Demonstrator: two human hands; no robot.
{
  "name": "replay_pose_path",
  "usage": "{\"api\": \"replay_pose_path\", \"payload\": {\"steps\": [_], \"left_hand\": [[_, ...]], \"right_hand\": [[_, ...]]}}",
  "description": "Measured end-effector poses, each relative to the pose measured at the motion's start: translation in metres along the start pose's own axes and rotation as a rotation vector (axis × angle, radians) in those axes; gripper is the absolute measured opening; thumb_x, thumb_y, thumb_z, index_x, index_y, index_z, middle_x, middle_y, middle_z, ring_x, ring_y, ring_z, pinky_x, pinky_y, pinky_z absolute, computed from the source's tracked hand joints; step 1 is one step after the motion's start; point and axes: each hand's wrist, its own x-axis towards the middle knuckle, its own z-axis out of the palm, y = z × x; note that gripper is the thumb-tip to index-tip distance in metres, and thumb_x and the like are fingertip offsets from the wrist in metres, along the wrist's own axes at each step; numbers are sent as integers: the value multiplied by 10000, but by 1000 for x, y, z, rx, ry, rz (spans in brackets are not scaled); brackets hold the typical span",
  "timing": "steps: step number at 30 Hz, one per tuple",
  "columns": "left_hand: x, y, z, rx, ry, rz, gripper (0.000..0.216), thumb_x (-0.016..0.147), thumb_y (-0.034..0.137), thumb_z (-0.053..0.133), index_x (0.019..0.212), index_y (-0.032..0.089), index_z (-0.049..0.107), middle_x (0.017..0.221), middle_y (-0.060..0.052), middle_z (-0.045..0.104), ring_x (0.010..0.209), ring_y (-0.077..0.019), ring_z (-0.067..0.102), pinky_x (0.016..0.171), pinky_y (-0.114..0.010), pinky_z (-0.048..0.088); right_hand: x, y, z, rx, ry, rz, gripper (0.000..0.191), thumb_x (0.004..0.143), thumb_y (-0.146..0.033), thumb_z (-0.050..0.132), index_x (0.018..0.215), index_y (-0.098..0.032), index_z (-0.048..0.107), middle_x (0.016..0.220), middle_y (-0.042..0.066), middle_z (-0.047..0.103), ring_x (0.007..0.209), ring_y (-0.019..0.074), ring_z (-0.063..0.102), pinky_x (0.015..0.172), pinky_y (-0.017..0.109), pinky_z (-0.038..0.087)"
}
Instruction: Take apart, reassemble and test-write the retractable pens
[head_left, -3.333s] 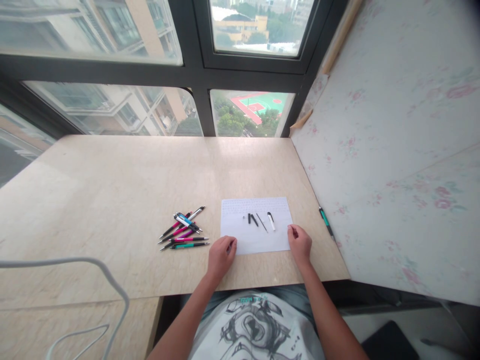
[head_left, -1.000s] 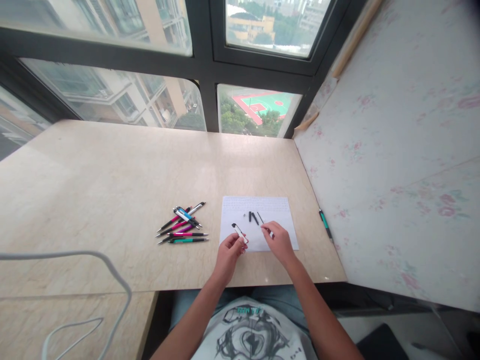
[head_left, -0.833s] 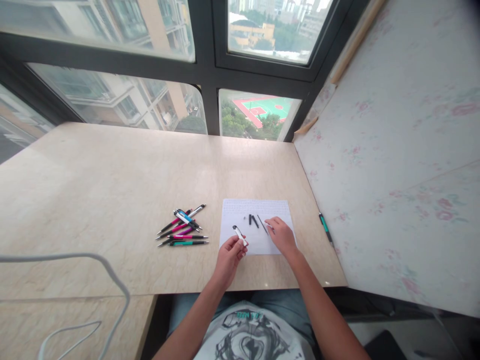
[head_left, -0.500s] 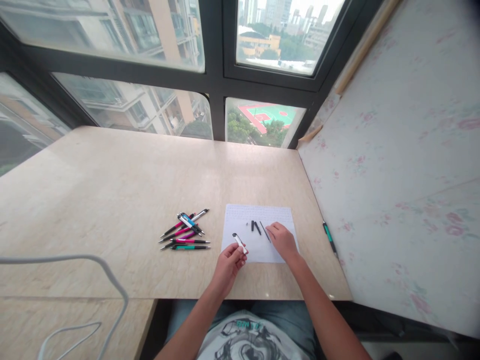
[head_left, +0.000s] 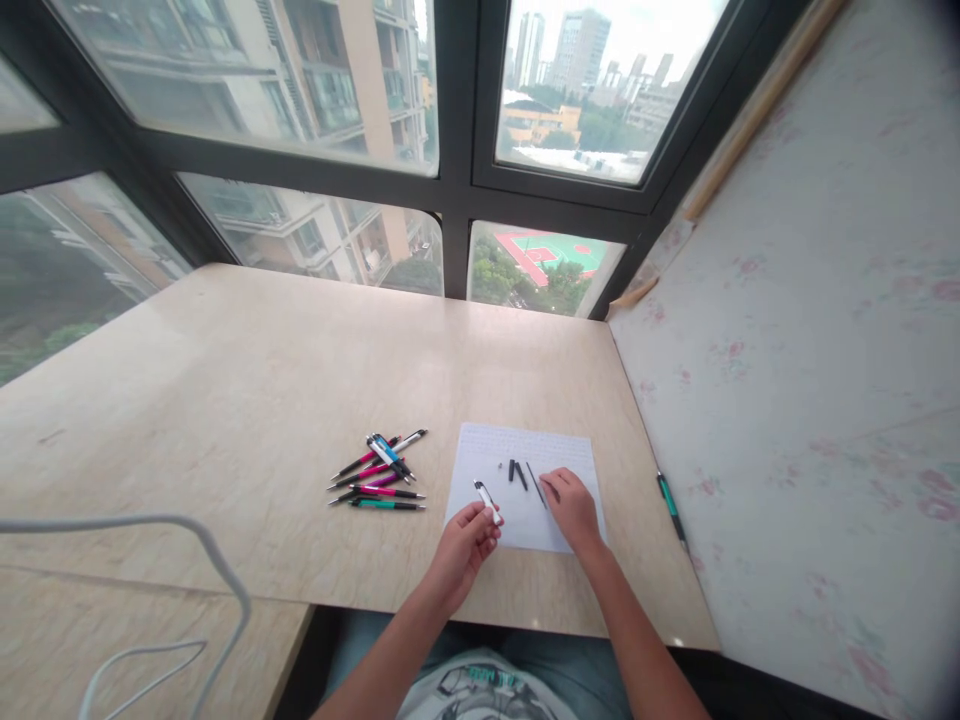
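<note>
My left hand [head_left: 469, 545] is closed around the white barrel of a pen [head_left: 486, 496], its black clip end pointing up and away from me. Over the right part of a sheet of paper [head_left: 469, 450], my right hand [head_left: 574, 508] has its thumb and fingertips pressed together. A thin black refill [head_left: 535, 482] lies just left of those fingertips; whether they touch it, or pinch something small, I cannot make out. Left of the refill lie two short black pen parts, a slanted one [head_left: 521, 476] and an upright one [head_left: 511, 470]. A tiny piece [head_left: 500, 465] lies beside them.
A loose pile of pens [head_left: 382, 470] in several colours lies left of the paper on the stone-patterned tabletop [head_left: 300, 380]. One green and black pen [head_left: 671, 508] rests against the right wall. At the near left, a grey-white cable [head_left: 217, 555] curves over the surface.
The whole view has shifted, so the table and hands appear lower and slightly to the right. Both hands keep nearly the same pose, the right one still beside the refill.
</note>
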Motion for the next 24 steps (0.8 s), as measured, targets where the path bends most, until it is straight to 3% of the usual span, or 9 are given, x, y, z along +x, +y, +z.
{"api": "replay_pose_path", "payload": {"steps": [5, 16, 24], "left_hand": [[3, 0, 1, -18, 11, -14, 245, 728, 271, 789, 891, 135, 667, 786, -33, 663, 639, -69, 597, 586, -152, 453], [2, -1, -3, -19, 42, -9, 234, 732, 259, 785, 889, 135, 664, 773, -30, 658, 632, -64, 596, 582, -144, 460], [1, 1, -1, -14, 46, -7, 253, 717, 264, 797, 887, 131, 666, 776, -37, 657, 634, -69, 592, 581, -147, 462]], "right_hand": [[-4, -4, 2, 78, 34, 18, 291, 970, -295, 431, 931, -201, 704, 907, 76, 674, 808, 191, 629, 731, 286, 478], [1, -9, -4, -110, -67, -18, 263, 952, -219, 441, 1042, -218, 688, 947, 63, 668, 862, 188, 616, 689, 258, 451], [5, -11, -5, -181, -68, -59, 287, 974, -243, 428, 910, -215, 706, 879, 53, 665, 818, 175, 593, 641, 238, 410]]}}
